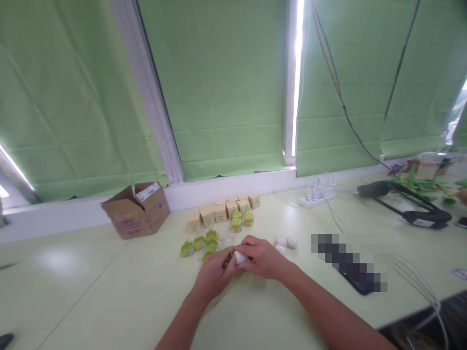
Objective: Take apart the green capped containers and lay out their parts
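My left hand point(214, 273) and my right hand point(263, 257) meet over the table, fingers closed around a small white rounded piece point(240, 257). A bit of yellow-green shows beside it, but the fingers hide most of what is there. Just beyond my left hand lie several green plastic lids point(199, 242) and some clear plastic parts point(226, 239). Farther back stand small clear jars with green tops point(237, 222). To the right of my right hand, a few more white rounded pieces point(286, 242) rest on the table.
Several small beige boxes point(220, 212) stand in rows behind the jars. An opened cardboard box point(136, 214) is at the back left. On the right are a power strip point(316, 196) with cables, a dark flat object point(359, 282), a black headband-like device point(412, 206) and green plant-like pieces point(418, 183).
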Demonstrator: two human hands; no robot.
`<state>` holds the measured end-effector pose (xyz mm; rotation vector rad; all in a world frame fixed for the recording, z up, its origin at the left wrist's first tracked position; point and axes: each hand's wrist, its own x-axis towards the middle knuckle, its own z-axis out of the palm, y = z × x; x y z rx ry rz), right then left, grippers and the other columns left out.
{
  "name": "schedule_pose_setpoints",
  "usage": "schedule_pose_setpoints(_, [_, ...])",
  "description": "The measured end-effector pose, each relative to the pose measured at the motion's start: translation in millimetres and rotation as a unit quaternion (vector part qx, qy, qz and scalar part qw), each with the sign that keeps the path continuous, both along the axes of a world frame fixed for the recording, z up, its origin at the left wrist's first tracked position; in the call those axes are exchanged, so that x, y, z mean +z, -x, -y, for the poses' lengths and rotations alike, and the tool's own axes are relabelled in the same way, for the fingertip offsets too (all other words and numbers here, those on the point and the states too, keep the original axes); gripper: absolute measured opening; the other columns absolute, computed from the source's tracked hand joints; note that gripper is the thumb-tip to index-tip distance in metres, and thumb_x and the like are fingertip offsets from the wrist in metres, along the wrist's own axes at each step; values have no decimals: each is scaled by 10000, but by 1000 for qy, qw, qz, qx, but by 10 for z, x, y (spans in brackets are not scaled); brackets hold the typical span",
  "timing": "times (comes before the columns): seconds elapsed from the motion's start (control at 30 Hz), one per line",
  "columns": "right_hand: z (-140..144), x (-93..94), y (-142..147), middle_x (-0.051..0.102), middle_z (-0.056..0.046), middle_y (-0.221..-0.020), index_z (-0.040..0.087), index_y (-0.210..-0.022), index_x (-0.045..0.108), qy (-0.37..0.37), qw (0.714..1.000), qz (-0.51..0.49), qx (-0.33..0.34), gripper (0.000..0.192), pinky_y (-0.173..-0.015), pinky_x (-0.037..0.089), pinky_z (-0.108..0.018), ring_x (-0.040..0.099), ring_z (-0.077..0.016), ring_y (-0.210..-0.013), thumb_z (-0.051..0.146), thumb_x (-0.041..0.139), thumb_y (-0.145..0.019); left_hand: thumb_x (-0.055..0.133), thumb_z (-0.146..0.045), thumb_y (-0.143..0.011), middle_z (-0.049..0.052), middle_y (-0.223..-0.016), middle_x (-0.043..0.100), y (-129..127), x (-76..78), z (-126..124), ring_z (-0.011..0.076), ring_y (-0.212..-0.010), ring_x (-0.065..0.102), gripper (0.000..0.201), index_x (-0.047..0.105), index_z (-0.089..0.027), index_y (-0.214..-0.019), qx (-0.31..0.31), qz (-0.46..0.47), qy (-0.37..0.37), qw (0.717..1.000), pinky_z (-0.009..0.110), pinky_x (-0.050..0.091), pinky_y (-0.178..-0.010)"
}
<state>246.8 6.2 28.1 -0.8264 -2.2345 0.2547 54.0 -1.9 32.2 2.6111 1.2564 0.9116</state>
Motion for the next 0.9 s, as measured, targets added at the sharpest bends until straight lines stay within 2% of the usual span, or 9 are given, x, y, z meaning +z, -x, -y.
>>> schedule_pose_setpoints(0.3, [6, -16, 23, 591, -58, -930, 202, -1040, 620, -29, 999, 34, -25, 283, -740, 464, -261, 565, -168, -825, 373, 610, -815, 416, -221, -857, 71, -914, 699, -7, 21, 8, 200, -805, 633, 281, 620, -185, -1047, 0, -1, 10, 1000, 301, 467, -746])
schedule_pose_setpoints(0.37, [-3, -7, 4, 593, -60, -930, 195, -1035, 607, -23, 999, 20, -23, 298, -733, 464, -262, 561, -168, -824, 406, 599, -826, 430, -262, -867, 74, -907, 691, 6, 28, 13, 191, -776, 622, 289, 605, -178, -1082, -4, 16, 13, 1000, 299, 466, -728])
schedule_pose_setpoints(0.53, [-13, 31, -37, 603, -58, -896, 188, -991, 594, -7, 1000, -15, -19, 291, -739, 458, -285, 553, -182, -829, 420, 616, -817, 540, -316, -813, 26, -732, 608, 18, 12, 18, 147, -622, 535, 345, 563, -157, -1118, -22, 18, -3, 1000, 258, 431, -609])
schedule_pose_setpoints(0.73, [27, 83, -42, 612, -57, -885, 182, -969, 612, 26, 999, -44, -16, 304, -727, 454, -287, 558, -181, -811, 401, 674, -766, 598, -290, -748, -10, -694, 548, -5, -12, -1, 131, -602, 487, 281, 567, -176, -1002, 0, 12, -9, 1000, 239, 375, -573])
schedule_pose_setpoints(0.9, [1, 84, -93, 595, -53, -875, 174, -960, 610, 28, 989, -137, -45, 278, -668, 447, -266, 540, -159, -770, 392, 633, -789, 615, -243, -699, -34, -673, 523, -2, 30, 37, 120, -583, 466, 261, 545, -181, -943, -11, 8, 26, 1000, 234, 354, -572])
